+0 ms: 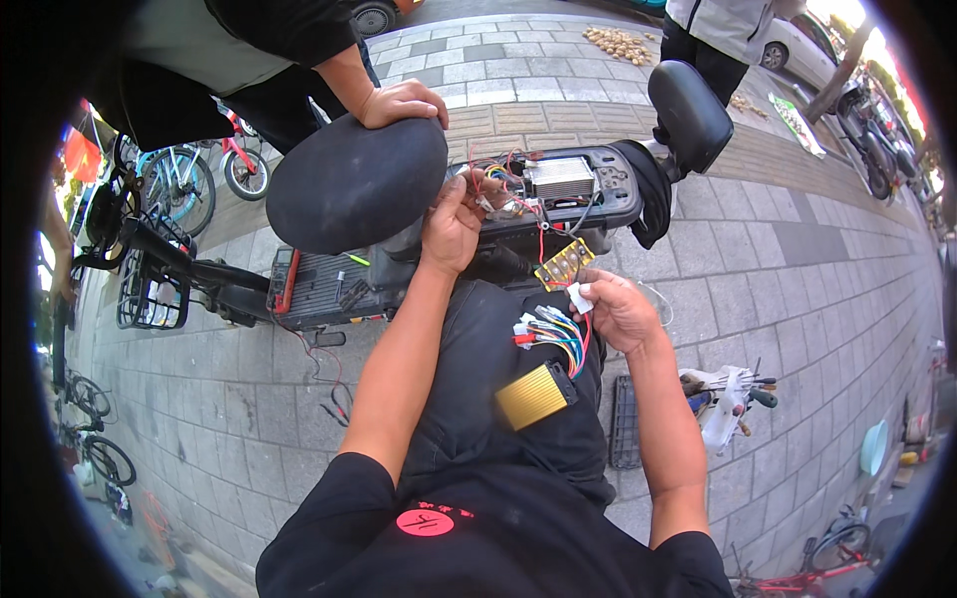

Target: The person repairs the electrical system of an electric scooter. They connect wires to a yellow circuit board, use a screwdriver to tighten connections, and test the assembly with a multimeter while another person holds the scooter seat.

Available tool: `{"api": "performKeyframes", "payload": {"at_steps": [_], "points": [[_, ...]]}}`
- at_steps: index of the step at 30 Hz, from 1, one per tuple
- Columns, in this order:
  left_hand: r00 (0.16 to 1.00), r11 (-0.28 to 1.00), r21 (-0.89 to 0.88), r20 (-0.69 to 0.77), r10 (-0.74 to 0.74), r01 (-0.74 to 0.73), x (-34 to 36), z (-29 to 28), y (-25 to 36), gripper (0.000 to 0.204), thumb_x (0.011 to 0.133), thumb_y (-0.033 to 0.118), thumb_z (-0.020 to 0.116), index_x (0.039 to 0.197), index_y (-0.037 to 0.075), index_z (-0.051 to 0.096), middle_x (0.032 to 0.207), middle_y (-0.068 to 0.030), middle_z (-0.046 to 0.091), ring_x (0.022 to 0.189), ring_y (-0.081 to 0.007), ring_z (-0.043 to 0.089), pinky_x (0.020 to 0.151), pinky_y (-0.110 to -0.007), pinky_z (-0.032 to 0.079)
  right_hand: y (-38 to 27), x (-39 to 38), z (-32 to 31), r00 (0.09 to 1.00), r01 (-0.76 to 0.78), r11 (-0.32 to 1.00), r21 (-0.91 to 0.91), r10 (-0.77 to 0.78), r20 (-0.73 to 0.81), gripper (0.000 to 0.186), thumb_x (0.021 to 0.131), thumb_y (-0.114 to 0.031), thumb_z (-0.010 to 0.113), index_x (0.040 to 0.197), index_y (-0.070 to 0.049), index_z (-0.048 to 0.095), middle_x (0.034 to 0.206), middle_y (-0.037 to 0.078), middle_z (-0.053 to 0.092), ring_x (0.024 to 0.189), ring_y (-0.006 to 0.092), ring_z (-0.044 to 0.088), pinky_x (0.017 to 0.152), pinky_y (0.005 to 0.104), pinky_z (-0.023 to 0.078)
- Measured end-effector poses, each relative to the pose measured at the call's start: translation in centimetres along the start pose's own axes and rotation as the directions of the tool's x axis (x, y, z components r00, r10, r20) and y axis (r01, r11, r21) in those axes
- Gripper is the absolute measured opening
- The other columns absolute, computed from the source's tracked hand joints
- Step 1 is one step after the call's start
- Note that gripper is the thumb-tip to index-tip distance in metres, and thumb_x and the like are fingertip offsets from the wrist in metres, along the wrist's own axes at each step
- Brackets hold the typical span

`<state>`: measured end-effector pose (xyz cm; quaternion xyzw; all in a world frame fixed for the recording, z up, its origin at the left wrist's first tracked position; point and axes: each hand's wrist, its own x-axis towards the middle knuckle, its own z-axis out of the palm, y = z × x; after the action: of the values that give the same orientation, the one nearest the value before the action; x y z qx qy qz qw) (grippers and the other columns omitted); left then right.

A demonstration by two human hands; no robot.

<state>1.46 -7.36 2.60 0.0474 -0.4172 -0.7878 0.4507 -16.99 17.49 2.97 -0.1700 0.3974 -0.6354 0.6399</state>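
A scooter stands across in front of me with its seat point(359, 189) tipped up and its frame compartment point(623, 189) open. In the compartment sit a silver finned controller box point(561, 177) and a tangle of coloured wires point(493, 184). My left hand point(452, 231) reaches into that tangle, fingers closed on wires beside the seat. My right hand point(620, 307) pinches a white plug connector point(579, 297) over my right thigh. Just above it hangs a yellow strip with round parts point(564, 264), joined to a red wire. A gold finned controller point(536, 395) lies on my lap, its coloured leads point(558, 334) fanned toward my right hand.
Another person's hand point(404, 104) rests on the raised seat. A red multimeter point(284, 279) and a green pen-like stick point(357, 259) lie on the footboard point(334, 289). Tools in a white bag point(733, 399) and a black tray point(625, 424) are at my right. A second person stands behind the backrest point(690, 117).
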Motion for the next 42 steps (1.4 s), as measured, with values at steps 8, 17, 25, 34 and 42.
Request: {"api": "performKeyframes", "payload": {"at_steps": [8,17,25,34,42], "points": [[0.998,0.993,-0.105,-0.05,0.049,-0.054,-0.3,-0.7,-0.8,0.03,0.115,0.024,0.051,0.112,0.001,0.069,0.093,-0.0121,0.069,0.093,-0.0253,0.068,0.093,-0.044,0.056,0.2,0.3,-0.2,1.0,-0.021,1.0,0.0,0.021,0.002,0.039,0.094,-0.003,0.063,0.132,0.01,0.062,0.106,0.012,0.074,0.087,0.0186,0.072,0.079,0.0322,0.059],[0.997,0.987,-0.144,-0.052,0.061,-0.068,-0.4,-0.9,-1.1,0.03,0.114,0.027,0.052,0.111,0.001,0.066,0.087,-0.0112,0.062,0.089,-0.0245,0.063,0.09,-0.044,0.053,0.2,0.7,-0.6,0.997,-0.048,0.999,-0.014,0.047,-0.06,0.034,0.095,-0.006,0.066,0.126,0.006,0.064,0.1,0.011,0.074,0.083,0.0196,0.072,0.074,0.0335,0.06],[0.995,0.991,-0.118,-0.08,0.058,-0.067,-0.9,0.0,-0.7,0.032,0.115,0.028,0.05,0.108,0.0,0.065,0.089,-0.0112,0.064,0.089,-0.025,0.062,0.091,-0.044,0.051,-0.7,1.3,0.5,0.989,-0.076,0.988,-0.136,0.058,-0.138,0.023,0.098,-0.008,0.071,0.118,0.003,0.07,0.102,0.008,0.077,0.079,0.0126,0.072,0.071,0.0279,0.06],[0.995,0.995,-0.034,-0.007,0.098,-0.098,-1.1,-0.5,-1.0,0.037,0.115,0.036,0.048,0.105,0.004,0.064,0.084,-0.0057,0.06,0.087,-0.0233,0.06,0.094,-0.044,0.049,-0.9,2.2,-1.0,0.974,-0.152,0.935,-0.32,0.087,-0.21,0.02,0.097,-0.013,0.071,0.112,0.001,0.074,0.093,0.004,0.075,0.073,0.0094,0.068,0.061,0.0249,0.054],[0.993,0.993,-0.036,0.01,0.116,-0.116,-1.2,-0.2,-0.9,0.037,0.116,0.035,0.049,0.1,0.005,0.064,0.082,-0.0066,0.059,0.083,-0.0216,0.059,0.088,-0.042,0.048,-6.5,2.3,-0.3,0.954,-0.266,0.584,-0.767,0.043,-0.298,0.033,0.095,-0.027,0.077,0.11,0.003,0.079,0.082,0.002,0.07,0.073,0.008,0.065,0.059,0.0253,0.052]]}}
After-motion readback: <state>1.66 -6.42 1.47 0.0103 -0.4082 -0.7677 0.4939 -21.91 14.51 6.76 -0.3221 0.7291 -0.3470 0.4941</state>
